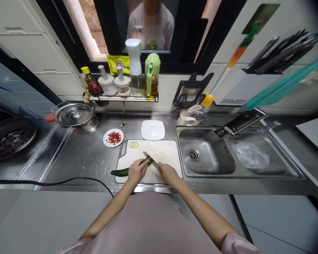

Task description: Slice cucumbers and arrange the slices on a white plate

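On the white cutting board (pixel 159 148) lies a dark green cucumber (pixel 119 172), its left end reaching past the board's edge. My left hand (pixel 136 170) is closed over the cucumber, holding it down near its right end. My right hand (pixel 168 174) grips the handle of a knife (pixel 151 160), whose blade points up and left, against or just above the cucumber's right end. A few pale cucumber slices (pixel 134 145) rest at the board's upper left corner.
Behind the board stand a white plate (pixel 153 130) and a small dish (pixel 121 141) of chopped red pieces. A lidded steel pot (pixel 86 123) is at the left. The sink (pixel 209 155) adjoins the board's right side. A black cord (pixel 76 179) crosses the counter's front edge.
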A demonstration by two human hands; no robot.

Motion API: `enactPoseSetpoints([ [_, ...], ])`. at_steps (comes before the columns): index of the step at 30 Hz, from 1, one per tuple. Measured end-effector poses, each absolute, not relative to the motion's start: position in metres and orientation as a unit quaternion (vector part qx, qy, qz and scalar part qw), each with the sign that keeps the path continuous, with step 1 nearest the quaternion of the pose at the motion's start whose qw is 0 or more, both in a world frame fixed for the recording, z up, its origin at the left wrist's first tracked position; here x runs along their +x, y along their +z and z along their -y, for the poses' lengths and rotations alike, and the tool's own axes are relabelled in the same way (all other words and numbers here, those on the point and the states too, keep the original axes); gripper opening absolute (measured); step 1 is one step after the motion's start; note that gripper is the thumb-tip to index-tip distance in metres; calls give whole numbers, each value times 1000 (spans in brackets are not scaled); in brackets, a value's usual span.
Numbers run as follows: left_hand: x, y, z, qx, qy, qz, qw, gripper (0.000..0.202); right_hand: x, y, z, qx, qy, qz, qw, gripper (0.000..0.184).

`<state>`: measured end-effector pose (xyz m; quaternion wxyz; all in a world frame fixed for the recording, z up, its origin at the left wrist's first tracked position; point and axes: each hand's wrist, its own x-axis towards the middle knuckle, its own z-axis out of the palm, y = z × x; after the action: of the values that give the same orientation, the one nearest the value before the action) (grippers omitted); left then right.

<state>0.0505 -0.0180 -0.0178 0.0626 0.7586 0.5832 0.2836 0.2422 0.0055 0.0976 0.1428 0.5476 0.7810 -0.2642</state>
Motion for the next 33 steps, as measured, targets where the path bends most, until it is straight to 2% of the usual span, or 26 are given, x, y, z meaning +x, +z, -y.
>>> enactPoseSetpoints([
  [23,53,-21,22,759,300,-575,62,30,240,86,-1,541,-258,-785,158,23],
  [33,53,-21,21,759,294,-578,56,29,232,87,-8,532,-252,-793,158,29],
])
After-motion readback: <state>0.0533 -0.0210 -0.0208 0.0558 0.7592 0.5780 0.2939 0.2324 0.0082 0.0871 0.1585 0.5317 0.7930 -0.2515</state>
